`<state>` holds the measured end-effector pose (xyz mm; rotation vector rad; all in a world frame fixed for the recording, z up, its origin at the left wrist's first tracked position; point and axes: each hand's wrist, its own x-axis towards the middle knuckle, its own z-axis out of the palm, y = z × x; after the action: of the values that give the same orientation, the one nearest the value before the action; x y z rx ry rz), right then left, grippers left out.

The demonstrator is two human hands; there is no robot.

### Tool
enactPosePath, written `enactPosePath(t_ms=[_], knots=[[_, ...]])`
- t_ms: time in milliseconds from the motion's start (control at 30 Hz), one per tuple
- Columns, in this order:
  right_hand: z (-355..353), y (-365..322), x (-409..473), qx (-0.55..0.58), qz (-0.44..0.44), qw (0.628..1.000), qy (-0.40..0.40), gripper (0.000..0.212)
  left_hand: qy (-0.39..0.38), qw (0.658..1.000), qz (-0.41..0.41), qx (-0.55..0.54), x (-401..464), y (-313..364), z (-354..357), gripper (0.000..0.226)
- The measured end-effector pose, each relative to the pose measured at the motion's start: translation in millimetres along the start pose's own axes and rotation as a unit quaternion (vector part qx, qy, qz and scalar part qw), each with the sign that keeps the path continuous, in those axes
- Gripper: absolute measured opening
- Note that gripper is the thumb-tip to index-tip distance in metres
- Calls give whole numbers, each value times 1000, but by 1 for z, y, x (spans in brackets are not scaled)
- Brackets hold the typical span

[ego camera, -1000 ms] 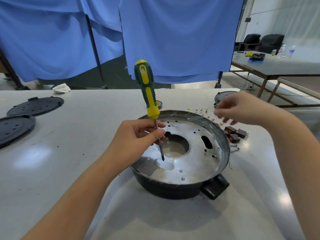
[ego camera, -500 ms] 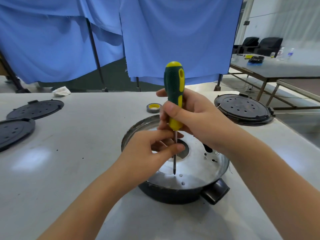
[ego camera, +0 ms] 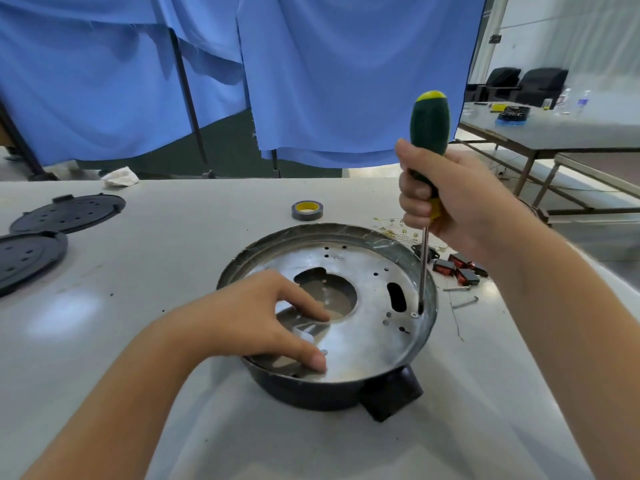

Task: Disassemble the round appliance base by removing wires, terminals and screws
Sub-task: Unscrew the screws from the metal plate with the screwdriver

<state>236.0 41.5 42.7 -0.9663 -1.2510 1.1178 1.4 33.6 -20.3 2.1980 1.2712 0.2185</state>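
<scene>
Wide bare bench I see left of the round base, two black lids far left, tape roll behind, wires and red parts crowd its right side, screwdriver stands upright inside its right rim.

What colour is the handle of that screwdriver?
The screwdriver has a dark green handle with yellow accents at its tip and base, seen in the head view.

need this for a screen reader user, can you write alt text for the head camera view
A right hand grips a green and yellow screwdriver upright, its tip at a screw near the rim of a round appliance base on a white table, while the left hand rests on the base's metal plate. Tape roll, black round covers and small red parts lie around it.
</scene>
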Motion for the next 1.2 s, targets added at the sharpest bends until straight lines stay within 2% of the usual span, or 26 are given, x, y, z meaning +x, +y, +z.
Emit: enactPosePath(t_ms=[100,300,733,1067,1200], knots=[[0,7,2,5,1,1000,10,34,14,1000,-7,-3,1,-5,-4,52],[1,17,5,46,-7,998,37,34,12,1000,-20,-1,1,-3,-3,55],[5,24,5,-3,-56,997,52,36,23,1000,3,5,3,-6,0,54],[8,28,5,-4,-68,998,-1,37,26,999,23,-8,4,-8,0,47],[-3,24,6,46,-32,995,-79,34,26,999,22,-7,4,-9,0,51]])
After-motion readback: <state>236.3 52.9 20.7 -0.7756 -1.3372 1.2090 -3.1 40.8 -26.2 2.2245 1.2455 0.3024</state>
